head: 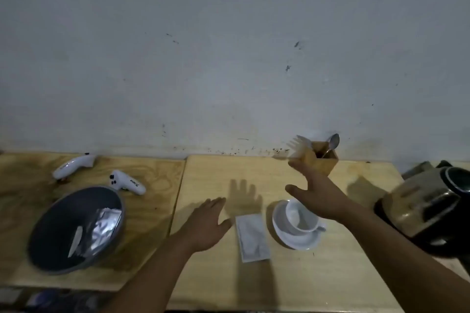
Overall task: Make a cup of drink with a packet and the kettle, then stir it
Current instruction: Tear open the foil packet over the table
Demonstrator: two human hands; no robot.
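Note:
A white cup (pixel 301 220) stands on a white saucer (pixel 296 237) on the wooden table, and it looks empty. A silver-white packet (pixel 251 236) lies flat just left of the saucer. The dark kettle (pixel 429 213) sits at the right edge. A metal spoon (pixel 332 143) stands in a wooden holder (pixel 321 159) by the wall. My left hand (pixel 207 225) hovers open, palm down, just left of the packet. My right hand (pixel 318 195) is open above the cup, fingers spread toward the holder, holding nothing.
A grey bowl (pixel 63 213) with torn foil wrappers sits at the left. Two white controllers (pixel 73 165) (pixel 128 181) lie behind it. A clear plastic fork (pixel 298 143) also stands in the holder. The wall runs right behind the table.

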